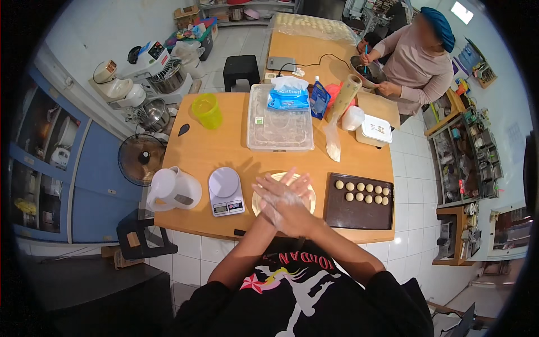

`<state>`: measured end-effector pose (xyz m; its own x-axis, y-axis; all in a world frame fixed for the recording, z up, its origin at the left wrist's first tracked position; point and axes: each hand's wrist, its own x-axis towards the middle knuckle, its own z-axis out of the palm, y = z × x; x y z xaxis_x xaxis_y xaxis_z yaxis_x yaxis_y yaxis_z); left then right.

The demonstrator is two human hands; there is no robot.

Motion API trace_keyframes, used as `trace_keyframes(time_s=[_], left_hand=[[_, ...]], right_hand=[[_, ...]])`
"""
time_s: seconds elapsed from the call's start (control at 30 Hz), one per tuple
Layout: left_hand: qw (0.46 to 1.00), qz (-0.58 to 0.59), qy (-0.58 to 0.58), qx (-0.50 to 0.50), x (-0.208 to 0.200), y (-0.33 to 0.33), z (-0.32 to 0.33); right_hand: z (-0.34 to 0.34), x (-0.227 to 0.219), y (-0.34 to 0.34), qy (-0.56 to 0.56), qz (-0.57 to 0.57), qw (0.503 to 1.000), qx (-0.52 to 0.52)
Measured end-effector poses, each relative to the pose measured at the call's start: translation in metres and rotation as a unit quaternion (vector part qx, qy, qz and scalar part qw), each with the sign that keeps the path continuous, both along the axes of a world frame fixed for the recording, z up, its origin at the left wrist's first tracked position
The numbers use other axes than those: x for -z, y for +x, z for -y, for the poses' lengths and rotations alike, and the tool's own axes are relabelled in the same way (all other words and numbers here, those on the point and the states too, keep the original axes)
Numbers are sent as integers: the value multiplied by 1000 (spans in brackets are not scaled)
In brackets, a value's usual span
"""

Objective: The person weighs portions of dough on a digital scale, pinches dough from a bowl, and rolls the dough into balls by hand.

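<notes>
My two hands meet over a round cream-coloured bowl near the table's front edge. The right hand lies across the left hand, palms facing, with fingers stretched out on both. A whitish film or residue covers the skin; whether anything sits between the palms is hidden. Just to the right, a dark brown baking tray carries small pale dough balls in two rows along its far part. On the left is a kitchen scale with a round white platform.
A white pitcher stands at the table's left edge, a yellow-green cup beyond it. Farther back are a clear plastic box under a tissue pack, a piping bag and a white tub. Another person stirs a bowl.
</notes>
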<state>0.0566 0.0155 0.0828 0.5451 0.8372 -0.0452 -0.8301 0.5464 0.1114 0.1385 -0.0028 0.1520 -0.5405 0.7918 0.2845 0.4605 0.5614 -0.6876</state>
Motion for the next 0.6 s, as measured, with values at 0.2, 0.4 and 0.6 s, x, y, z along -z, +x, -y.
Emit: trace_keyframes(time_s=[0.2,0.4,0.6], left_hand=[[990,-86,-104,-51,-47,15,19],[997,-31,57,-50,-21,0,-1],[988,75,-120,-59,-46,-15,-4]], right_hand=[[-22,21,26,-36,109,978,173],[-5,16,14,141,87,976,144],[-40,-35,48,-191,-434,880,17]])
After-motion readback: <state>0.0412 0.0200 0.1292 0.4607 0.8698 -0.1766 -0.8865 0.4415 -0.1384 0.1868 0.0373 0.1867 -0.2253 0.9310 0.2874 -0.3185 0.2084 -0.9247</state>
